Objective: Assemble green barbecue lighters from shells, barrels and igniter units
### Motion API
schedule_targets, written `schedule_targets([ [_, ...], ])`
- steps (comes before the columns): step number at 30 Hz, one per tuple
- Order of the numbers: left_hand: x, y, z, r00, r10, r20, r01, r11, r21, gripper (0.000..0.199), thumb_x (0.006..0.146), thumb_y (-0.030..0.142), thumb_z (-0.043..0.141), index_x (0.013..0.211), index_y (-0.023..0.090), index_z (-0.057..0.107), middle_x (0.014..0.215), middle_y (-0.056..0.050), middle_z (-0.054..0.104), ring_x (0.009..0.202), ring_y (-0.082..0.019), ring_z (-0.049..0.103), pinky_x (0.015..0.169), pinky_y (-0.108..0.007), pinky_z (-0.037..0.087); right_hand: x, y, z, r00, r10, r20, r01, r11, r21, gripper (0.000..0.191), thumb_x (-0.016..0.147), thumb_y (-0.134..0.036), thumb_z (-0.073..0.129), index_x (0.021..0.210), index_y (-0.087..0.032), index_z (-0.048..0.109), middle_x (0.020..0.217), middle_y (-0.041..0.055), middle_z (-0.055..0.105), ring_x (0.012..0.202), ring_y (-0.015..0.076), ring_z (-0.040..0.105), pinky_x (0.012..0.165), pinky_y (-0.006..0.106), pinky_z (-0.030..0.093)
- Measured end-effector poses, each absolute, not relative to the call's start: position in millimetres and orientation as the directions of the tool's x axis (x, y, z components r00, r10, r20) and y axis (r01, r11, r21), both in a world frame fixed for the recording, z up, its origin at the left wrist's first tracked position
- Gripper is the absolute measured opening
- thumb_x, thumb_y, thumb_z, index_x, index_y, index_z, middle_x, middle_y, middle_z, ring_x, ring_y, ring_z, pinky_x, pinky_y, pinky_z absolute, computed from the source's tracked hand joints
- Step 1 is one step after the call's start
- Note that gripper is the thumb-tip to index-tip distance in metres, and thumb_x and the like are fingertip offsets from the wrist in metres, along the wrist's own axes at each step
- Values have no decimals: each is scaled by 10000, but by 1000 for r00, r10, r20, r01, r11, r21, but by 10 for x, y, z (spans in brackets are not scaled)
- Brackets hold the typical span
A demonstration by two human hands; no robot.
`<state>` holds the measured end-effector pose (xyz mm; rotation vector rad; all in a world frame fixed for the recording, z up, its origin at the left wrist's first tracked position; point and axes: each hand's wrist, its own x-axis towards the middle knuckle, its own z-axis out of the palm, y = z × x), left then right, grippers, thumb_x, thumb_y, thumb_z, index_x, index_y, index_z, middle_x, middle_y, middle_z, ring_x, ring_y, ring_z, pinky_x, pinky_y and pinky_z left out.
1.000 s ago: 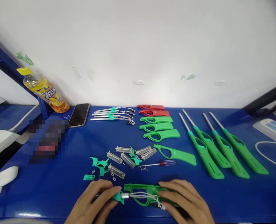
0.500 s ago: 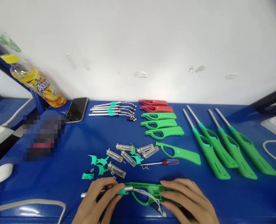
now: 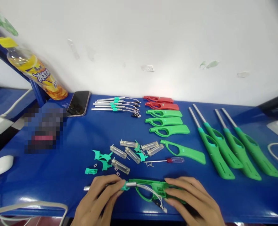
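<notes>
My left hand (image 3: 101, 197) is closed around a metal lighter tube (image 3: 131, 184) with a teal collar, at the narrow end of a green lighter half-shell (image 3: 146, 182). White wires (image 3: 150, 189) run from the tube over the shell's trigger loop to a small black and white connector (image 3: 161, 205) hanging beside it. My right hand (image 3: 193, 197) grips the wide handle end of that half-shell, its inner side facing up. Fingers hide much of the handle. Just beyond my hands lie several clear fuel tanks (image 3: 120, 166), teal triggers (image 3: 105, 164) and a screwdriver (image 3: 174, 160).
Several assembled green lighters (image 3: 217, 153) lie at right. Green half-shells (image 3: 186, 152) and red ones (image 3: 161, 106) lie at back centre, beside several wired metal tubes (image 3: 106, 109). A phone (image 3: 78, 103) and drink bottle (image 3: 37, 70) stand back left; a white cable (image 3: 28, 205) crosses front left.
The camera view has shifted slightly, so the table's front edge now shows more. Both hands keep their holds on the tube and the half-shell, with little movement between them.
</notes>
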<state>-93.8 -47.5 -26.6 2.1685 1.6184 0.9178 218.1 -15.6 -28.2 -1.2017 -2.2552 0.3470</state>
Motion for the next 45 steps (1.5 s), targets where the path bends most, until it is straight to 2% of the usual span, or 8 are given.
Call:
schedule_targets([
  [5, -972, -470, -257, 241, 919, 312, 788, -373, 490, 433, 1057, 88, 501, 1402, 306, 646, 1212, -57, 694, 1061, -128, 718, 911, -190, 595, 2162, -223, -228, -411, 827, 384, 696, 557, -453, 273, 1037, -514, 633, 1128, -308, 789, 1229, 16, 797, 1075, 239, 754, 883, 337, 642],
  [8, -987, -481, -221, 255, 918, 302, 794, -378, 477, 469, 1051, 71, 471, 1406, 319, 653, 1212, -61, 700, 1064, -132, 727, 912, -194, 597, 2147, -254, -233, -431, 809, 401, 714, 577, -397, 375, 962, -601, 706, 1157, -287, 774, 1318, 54, 751, 1155, 283, 712, 908, 377, 635],
  [12, -983, -499, -215, 233, 917, 323, 779, -375, 503, 445, 1041, 70, 487, 1354, 319, 682, 1207, -56, 703, 1056, -135, 735, 880, -184, 601, 2095, -263, -272, -453, 774, 443, 724, 609, -323, 234, 967, -450, 763, 1127, -281, 777, 1286, 53, 757, 1145, 272, 701, 916, 372, 618],
  [17, -984, -506, -242, 215, 916, 338, 761, -374, 530, 431, 1049, 68, 489, 1372, 300, 655, 1216, -65, 689, 1042, -124, 728, 903, -194, 593, 2023, -236, -225, -466, 752, 467, 682, 641, -352, 135, 1061, -278, 647, 1099, -261, 775, 1149, 22, 797, 1094, 198, 713, 924, 288, 603],
  [24, -1008, -505, -223, 263, 922, 285, 764, -379, 522, 577, 994, -13, 434, 1437, 314, 608, 1253, -62, 693, 1083, -120, 739, 908, -172, 591, 1936, -133, -110, -476, 703, 528, 644, 688, -335, 265, 1113, -227, 540, 1030, -219, 791, 989, 17, 822, 949, 154, 751, 884, 238, 598],
  [29, -1011, -558, -253, 273, 928, 255, 769, -370, 521, 748, 911, -93, 383, 1481, 354, 565, 1280, -36, 675, 1093, -100, 730, 938, -182, 594, 1986, -174, -237, -451, 746, 490, 639, 653, -406, 125, 1063, -222, 637, 1101, -214, 757, 1047, 38, 807, 977, 175, 743, 892, 274, 611],
  [37, -954, -542, -201, 251, 933, 257, 793, -351, 498, 778, 883, -100, 386, 1455, 382, 602, 1194, -26, 666, 1035, -102, 714, 955, -218, 594, 1994, -191, -280, -440, 764, 472, 610, 640, -467, 85, 1042, -231, 680, 1096, -221, 746, 1055, 44, 796, 972, 180, 741, 865, 283, 633],
  [45, -909, -504, -95, 221, 940, 259, 757, -332, 562, 676, 961, -30, 400, 1408, 415, 642, 1201, -6, 683, 1035, -101, 730, 968, -209, 592, 1993, -113, -178, -406, 755, 515, 599, 646, -474, 221, 1090, -313, 602, 997, -224, 782, 980, 28, 818, 895, 166, 775, 815, 249, 644],
])
